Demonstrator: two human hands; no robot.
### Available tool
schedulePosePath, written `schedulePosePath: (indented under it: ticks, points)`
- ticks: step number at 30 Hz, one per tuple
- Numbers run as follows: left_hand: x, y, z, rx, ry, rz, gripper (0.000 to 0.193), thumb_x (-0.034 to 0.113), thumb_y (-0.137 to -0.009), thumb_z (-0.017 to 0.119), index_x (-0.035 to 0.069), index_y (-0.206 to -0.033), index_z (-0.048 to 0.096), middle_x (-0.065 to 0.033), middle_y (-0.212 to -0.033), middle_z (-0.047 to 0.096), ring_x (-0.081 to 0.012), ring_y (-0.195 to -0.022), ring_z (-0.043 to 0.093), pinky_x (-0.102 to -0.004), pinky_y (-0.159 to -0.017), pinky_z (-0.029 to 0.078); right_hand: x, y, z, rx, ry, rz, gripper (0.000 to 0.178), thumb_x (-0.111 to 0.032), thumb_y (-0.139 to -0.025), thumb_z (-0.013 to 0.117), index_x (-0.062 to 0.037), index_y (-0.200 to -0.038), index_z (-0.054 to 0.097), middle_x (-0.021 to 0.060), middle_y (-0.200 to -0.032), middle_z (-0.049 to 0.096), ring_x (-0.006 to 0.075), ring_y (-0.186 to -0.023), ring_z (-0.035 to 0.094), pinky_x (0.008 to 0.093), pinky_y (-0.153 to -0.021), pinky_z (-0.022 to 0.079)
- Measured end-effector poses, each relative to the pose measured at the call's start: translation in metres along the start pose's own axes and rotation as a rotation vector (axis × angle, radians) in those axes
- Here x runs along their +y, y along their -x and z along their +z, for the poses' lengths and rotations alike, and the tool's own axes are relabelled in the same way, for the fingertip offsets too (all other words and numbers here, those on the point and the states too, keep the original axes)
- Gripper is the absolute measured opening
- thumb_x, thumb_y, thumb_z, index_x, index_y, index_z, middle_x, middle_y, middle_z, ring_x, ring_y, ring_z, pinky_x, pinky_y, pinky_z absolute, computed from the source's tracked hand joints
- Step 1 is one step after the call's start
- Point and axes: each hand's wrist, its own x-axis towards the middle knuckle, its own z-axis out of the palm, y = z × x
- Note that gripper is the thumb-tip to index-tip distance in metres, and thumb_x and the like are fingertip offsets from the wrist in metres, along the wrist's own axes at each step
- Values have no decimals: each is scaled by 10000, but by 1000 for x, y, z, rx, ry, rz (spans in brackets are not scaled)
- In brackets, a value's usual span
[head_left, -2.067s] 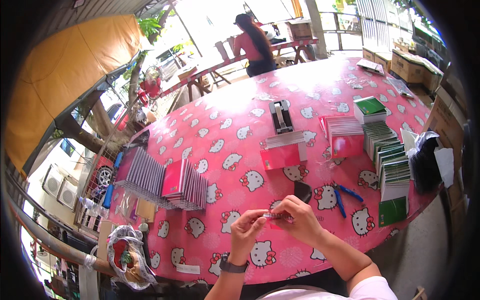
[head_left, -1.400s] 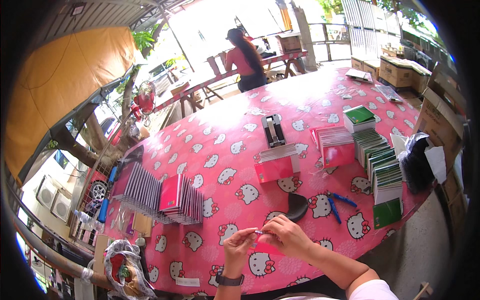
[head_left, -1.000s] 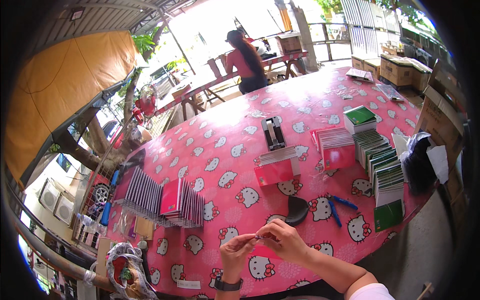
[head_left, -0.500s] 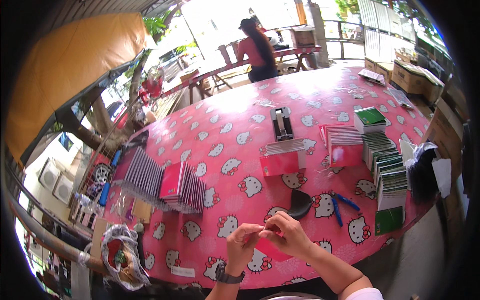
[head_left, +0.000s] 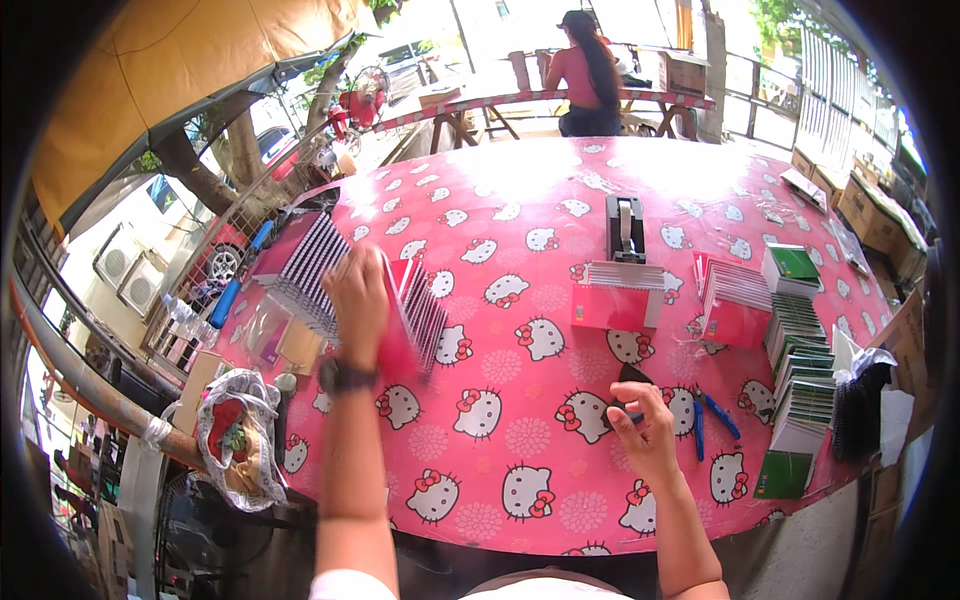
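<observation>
Since the earlier frame, left hand (head_left: 358, 300) had moved from beside the right hand (head_left: 648, 430) to the notebook stacks at far left. Red notebook (head_left: 398, 342), blurred, stood against its right side, near the red-covered stack (head_left: 426, 312); could not tell whether fingers pinched it. Right hand: fingers half curled, thumb apart, just nearside of a black object (head_left: 634, 376). Blue-handled pliers (head_left: 699, 428) lay to its right.

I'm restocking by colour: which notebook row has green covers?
The notebook row furthest right; the other notebook stacks show pinkish-red or purple covers, none green.
</observation>
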Motion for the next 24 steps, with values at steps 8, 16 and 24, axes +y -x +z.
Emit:
schedulePosePath:
  ticks: [8,16,24]
  points:
    - [-96,2,133,-746,106,-150,460,388,-997,316,81,-1194,595,-131,-1231,591,-284,-1199,502,-406,-1037,338,40,11,16,-9,11,1,48,-78,-842,652,-43,-875,656,65,-844,639,181,-784,582,280,-589,486]
    - [-41,-10,124,-999,-90,-90,735,628,-898,384,156,-1455,297,-107,-1475,355,-306,-1389,262,-572,-1114,119,41,14,11,102,17,-17,57,-35,-811,649,-38,-868,651,58,-835,643,207,-804,581,289,-588,487]
    - [21,-15,122,-528,-133,208,598,365,-812,673,119,-1322,482,-90,-1338,498,-266,-1262,421,-535,-1035,310,37,13,9,119,-60,-61,82,-20,-796,650,-33,-877,648,68,-853,643,226,-820,577,309,-604,489]
